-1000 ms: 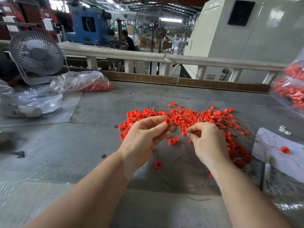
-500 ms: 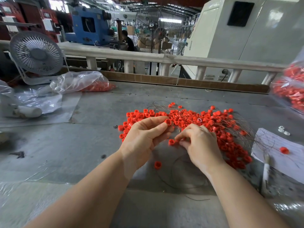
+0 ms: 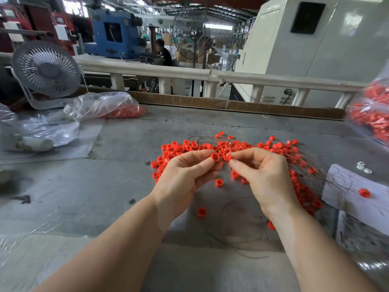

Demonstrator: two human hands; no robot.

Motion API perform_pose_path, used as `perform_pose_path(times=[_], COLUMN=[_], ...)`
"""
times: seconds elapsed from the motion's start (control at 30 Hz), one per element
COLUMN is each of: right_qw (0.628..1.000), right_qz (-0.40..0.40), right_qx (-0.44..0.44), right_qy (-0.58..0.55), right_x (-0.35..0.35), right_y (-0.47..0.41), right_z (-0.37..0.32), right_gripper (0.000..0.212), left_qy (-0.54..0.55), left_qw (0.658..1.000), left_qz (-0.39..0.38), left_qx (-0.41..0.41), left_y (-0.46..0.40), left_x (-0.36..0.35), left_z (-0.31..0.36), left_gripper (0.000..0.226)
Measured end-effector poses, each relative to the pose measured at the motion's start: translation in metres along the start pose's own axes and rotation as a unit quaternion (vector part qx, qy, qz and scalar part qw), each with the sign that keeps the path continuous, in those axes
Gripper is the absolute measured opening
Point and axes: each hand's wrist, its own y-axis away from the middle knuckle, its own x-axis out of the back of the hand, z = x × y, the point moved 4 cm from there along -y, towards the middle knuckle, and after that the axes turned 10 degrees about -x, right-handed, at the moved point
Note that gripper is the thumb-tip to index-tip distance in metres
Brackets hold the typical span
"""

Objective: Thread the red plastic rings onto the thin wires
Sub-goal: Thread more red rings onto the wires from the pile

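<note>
Above the red pile (image 3: pixel 242 150) on the grey table (image 3: pixel 105 186), both hands are working close together. The left hand (image 3: pixel 185 175) is pinching a ring (image 3: pixel 215 157) between thumb and forefinger, the other fingers curling loosely beneath. The right hand (image 3: pixel 263 173) is pinching a second ring (image 3: pixel 229 157) at its fingertips, just beside the first; whether a wire is also running through that grip is too fine to tell. Thin wires (image 3: pixel 237 220) are looping on the table under the wrists and tangling through the pile toward the white card (image 3: pixel 345 186).

The main risk is probably a missed hole: the wire tip is barely visible, so it could be sliding past the ring instead of entering. A ring could also be slipping from such a light pinch and rolling off among the strays (image 3: pixel 201 212). Springy wire snagging in the tangle may be dragging neighbouring rings out of the pile.
</note>
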Motion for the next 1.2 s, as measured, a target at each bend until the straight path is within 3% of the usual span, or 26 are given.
perform_pose_path(times=[0.2, 0.43, 0.57, 0.83, 1.03, 1.2], right_qw=[0.992, 0.986, 0.986, 0.997, 0.988, 0.975], right_qz=[-0.037, -0.056, -0.066, -0.019, 0.026, 0.016], right_qx=[-0.038, -0.061, -0.046, 0.065, 0.139, 0.186], right_qy=[-0.113, -0.147, -0.143, -0.024, 0.067, 0.117], right_x=[-0.001, -0.002, -0.003, -0.001, -0.002, -0.008], right_y=[-0.001, 0.0, 0.0, 0.002, 0.007, 0.011], right_z=[0.0, 0.001, 0.0, -0.005, -0.012, -0.017], right_gripper=[0.025, 0.012, 0.009, 0.032, 0.025, 0.022], left_qy=[-0.017, -0.015, -0.02, -0.012, -0.006, -0.005], left_qw=[1.0, 1.0, 1.0, 1.0, 1.0, 1.0], left_qz=[-0.003, -0.003, -0.006, -0.006, -0.008, -0.016], left_qx=[0.009, 0.011, 0.011, 0.004, -0.007, -0.012], left_y=[0.001, 0.001, 0.002, 0.001, 0.002, 0.002], left_x=[-0.001, -0.002, -0.003, -0.002, -0.002, -0.003], left_z=[0.0, 0.001, 0.001, 0.0, 0.001, 0.002], left_gripper=[0.021, 0.015, 0.024, 0.026, 0.027, 0.024])
